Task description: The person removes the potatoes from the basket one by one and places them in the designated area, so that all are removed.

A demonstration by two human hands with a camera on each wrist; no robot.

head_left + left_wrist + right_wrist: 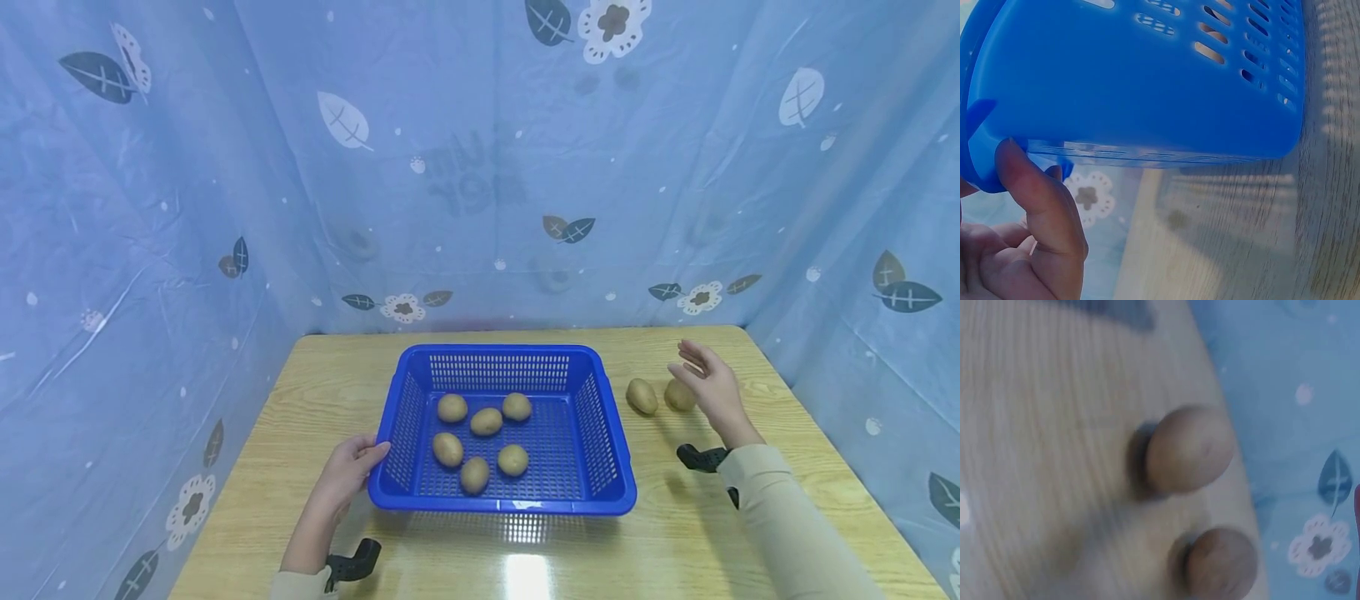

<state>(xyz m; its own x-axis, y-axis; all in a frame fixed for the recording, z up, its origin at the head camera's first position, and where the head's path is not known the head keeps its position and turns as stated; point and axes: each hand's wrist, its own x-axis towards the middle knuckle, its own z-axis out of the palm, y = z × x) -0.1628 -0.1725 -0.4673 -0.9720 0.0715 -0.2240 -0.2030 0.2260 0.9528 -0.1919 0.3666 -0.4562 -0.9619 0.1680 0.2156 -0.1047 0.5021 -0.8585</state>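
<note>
A blue plastic basket (502,506) with slotted walls stands on the table, holding several potatoes (486,422). At its left side my left hand (347,471) grips the rim, thumb on top; the left wrist view shows the fingers (1047,200) bent at the basket's edge (982,162). To the right of the basket lie two potatoes: one (642,397) nearer to it, another (678,397) partly covered by my right hand (712,390). That hand hovers over them with fingers extended and nothing held. Both potatoes (1190,450) also appear, blurred, in the right wrist view.
The wooden table (337,367) is bounded at the back and sides by a blue patterned curtain (480,167). Black wrist mounts (356,562) sit on both forearms. Light reflects off the tabletop in front of the basket.
</note>
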